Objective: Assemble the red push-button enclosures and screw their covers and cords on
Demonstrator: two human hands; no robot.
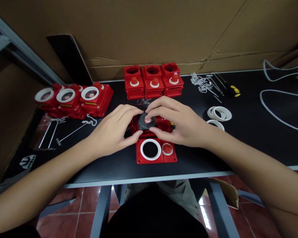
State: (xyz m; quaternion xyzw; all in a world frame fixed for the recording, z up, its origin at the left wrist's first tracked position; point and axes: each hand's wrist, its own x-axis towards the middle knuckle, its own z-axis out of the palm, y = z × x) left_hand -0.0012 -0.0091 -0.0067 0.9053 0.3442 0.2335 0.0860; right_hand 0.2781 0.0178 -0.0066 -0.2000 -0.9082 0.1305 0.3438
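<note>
A black round part with a red and white label sits at an open red housing. My left hand grips its left side with thumb and fingers. From the right, my right hand holds the same part, fingertips on its top and thumb at its near edge. Whether the part is fully seated in the housing is hidden by my hands. Just in front lies a red cover plate, with a white ring and a red button on it.
Assembled red boxes stand at left; other red boxes stand at the back. White rings, screwdrivers and a white cable lie to the right. T-handled tools lie left. A dark tablet leans on the cardboard.
</note>
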